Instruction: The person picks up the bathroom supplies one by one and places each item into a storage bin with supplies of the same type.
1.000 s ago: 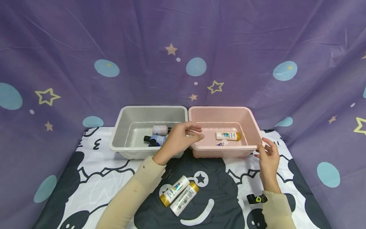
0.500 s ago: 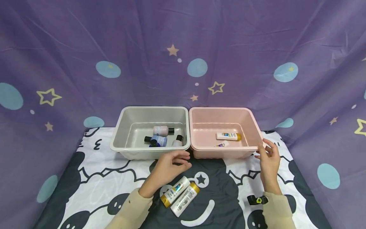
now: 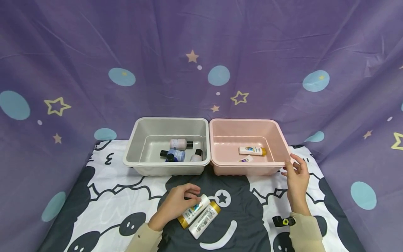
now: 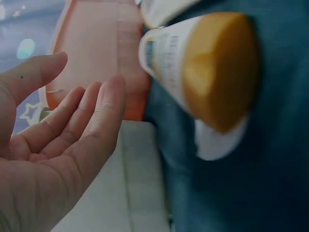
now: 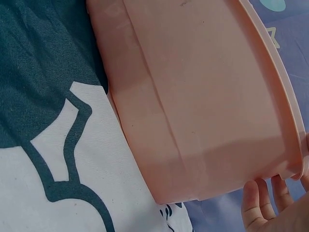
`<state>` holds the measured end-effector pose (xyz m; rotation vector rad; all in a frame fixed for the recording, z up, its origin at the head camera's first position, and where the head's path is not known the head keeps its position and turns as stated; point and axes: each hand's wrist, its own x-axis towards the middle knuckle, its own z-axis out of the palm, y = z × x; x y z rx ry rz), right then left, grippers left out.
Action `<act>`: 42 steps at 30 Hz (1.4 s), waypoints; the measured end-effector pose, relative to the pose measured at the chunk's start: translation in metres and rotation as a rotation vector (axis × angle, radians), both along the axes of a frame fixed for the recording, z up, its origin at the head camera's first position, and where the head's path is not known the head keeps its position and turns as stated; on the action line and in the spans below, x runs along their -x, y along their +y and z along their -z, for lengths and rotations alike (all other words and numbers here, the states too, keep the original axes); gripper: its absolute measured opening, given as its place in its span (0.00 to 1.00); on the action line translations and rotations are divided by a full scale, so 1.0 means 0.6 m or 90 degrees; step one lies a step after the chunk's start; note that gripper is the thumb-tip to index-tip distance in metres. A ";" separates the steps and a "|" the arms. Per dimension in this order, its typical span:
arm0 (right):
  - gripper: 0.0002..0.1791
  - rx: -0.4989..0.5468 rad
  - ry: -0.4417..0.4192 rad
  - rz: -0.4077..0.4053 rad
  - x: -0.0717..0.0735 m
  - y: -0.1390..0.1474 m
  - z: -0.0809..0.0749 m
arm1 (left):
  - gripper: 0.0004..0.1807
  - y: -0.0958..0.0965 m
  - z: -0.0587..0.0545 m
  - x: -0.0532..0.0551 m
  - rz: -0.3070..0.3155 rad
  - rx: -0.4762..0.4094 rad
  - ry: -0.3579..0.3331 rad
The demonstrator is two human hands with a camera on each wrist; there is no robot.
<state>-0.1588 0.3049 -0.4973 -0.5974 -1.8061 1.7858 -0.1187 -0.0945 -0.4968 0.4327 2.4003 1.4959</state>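
My left hand (image 3: pixel 181 202) hovers by two white tubes with gold ends, fingers apart and holding nothing. The nearer tube (image 3: pixel 192 212) is partly hidden by its fingertips in the head view; the other tube (image 3: pixel 204 219) lies alongside. In the left wrist view, a gold cap (image 4: pixel 219 72) shows large beside the hand, not touching it. My right hand (image 3: pixel 297 180) holds the front right corner of the pink bin (image 3: pixel 245 169), its fingers (image 5: pixel 251 200) beneath the rim. Inside that bin lie a white tube (image 3: pixel 252 151) with a gold cap and a small white item (image 3: pixel 246 159).
A grey bin (image 3: pixel 170 169) stands against the pink bin's left side, with several black-capped bottles (image 3: pixel 179 144) in it. A patterned cloth (image 3: pixel 110 206) covers the table. Behind hangs a purple curtain (image 3: pixel 163 84).
My left hand has moved from above the place where the bins meet, down and back towards the two tubes on the cloth. The right hand has stayed at the pink bin's corner.
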 end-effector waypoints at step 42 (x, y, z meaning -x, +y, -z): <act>0.18 -0.005 -0.007 0.005 -0.002 0.000 0.000 | 0.21 0.014 0.038 -0.022 0.091 0.210 0.070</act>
